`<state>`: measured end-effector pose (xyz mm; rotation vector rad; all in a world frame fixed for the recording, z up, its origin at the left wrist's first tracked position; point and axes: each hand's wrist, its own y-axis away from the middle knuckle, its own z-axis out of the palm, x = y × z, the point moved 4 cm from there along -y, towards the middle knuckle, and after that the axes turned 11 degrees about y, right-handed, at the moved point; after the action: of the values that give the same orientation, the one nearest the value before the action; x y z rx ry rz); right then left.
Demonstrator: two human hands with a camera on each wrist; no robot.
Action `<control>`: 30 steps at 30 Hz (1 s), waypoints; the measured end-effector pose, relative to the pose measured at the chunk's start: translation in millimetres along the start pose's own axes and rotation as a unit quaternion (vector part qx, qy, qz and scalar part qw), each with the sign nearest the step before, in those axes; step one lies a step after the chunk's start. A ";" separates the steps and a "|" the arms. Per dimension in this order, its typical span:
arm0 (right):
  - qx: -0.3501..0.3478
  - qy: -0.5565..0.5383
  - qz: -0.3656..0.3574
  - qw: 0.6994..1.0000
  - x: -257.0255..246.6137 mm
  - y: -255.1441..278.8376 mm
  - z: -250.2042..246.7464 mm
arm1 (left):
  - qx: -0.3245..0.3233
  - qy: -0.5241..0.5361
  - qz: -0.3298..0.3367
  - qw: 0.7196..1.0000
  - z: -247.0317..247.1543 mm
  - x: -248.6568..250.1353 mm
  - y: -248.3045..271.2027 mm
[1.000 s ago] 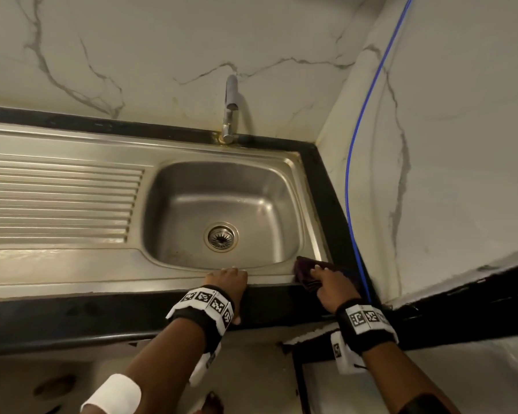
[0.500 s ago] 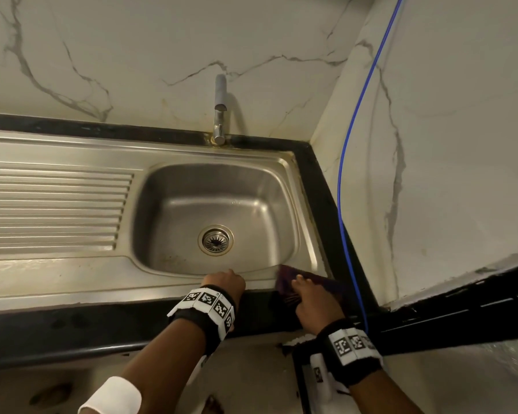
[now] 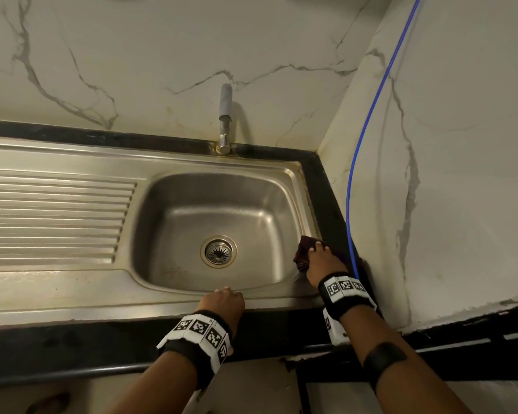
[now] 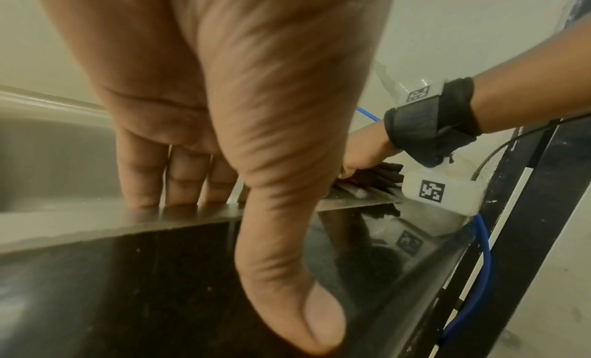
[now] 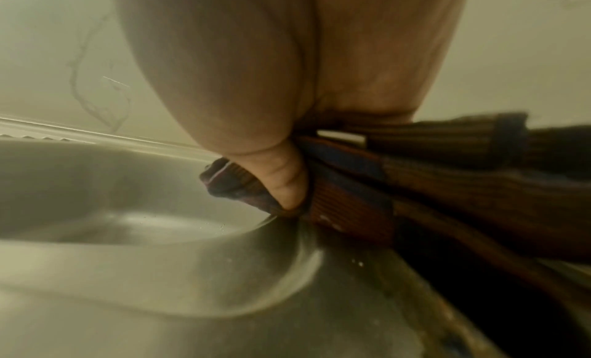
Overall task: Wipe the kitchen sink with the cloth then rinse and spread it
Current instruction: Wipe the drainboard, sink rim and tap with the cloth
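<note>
The greatest risk is at the right rim of the sink: the right hand presses the bunched dark cloth against that rim, just beside the blue cable that runs down the side wall, and a wide stroke could snag or wet the cable. A lesser risk is a slip of the left hand, whose straight fingers rest on the smooth front rim and grip nothing; polished steel gives little hold if it is wet. A loose fold of cloth could also drop into the basin toward the drain. The right thumb curls into the folds, so the cloth is held, not loose. The steel sink, with a ribbed drainboard to its left, is set in a black tabletop. Pale veined marble walls meet at a corner behind it, and the tap stands at the back edge with no water visibly running.
</note>
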<state>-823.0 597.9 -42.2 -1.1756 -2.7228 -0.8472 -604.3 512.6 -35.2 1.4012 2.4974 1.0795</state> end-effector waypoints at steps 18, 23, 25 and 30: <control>-0.015 -0.017 -0.052 0.998 -6.4 58.7 38.3 | -0.021 -0.066 0.027 0.997 -30.3 21.0 -11.2; -0.002 -0.008 -0.033 0.999 -10.5 16.3 11.7 | -0.043 -0.089 0.070 0.993 -30.0 24.8 -30.2; -0.007 0.003 -0.036 0.999 -13.9 -11.0 -3.1 | -0.058 -0.097 0.079 0.990 -29.5 26.8 -33.6; -0.013 0.019 -0.038 0.999 -19.4 -88.1 -41.3 | -0.091 -0.089 0.115 0.985 -28.4 20.5 -43.3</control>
<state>-876.4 515.0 -53.0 -1.0551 -2.7496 -0.9076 -658.3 498.8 -35.2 1.6777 2.0970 1.1304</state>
